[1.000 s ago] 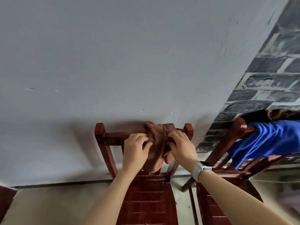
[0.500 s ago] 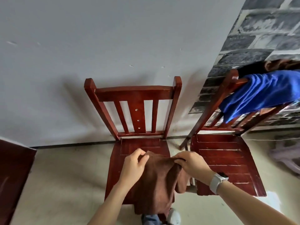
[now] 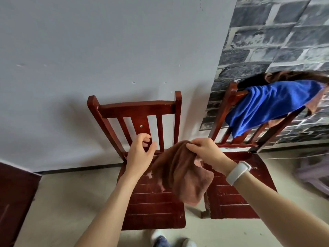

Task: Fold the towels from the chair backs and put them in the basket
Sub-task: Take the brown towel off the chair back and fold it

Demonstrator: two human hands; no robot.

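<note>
Below the right hand (image 3: 206,152), the brown towel (image 3: 179,173) hangs bunched from its pinching fingers (image 3: 191,146), over the near chair (image 3: 151,202) seat. Further right, a blue towel (image 3: 270,104) drapes a second chair (image 3: 231,193) against grey walls. Beside the towel, the left hand (image 3: 140,155) hovers loosely curled, holding nothing.

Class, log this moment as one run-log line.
right hand pinches brown towel | left hand empty | blue towel on right chair back | folding not begun
</note>
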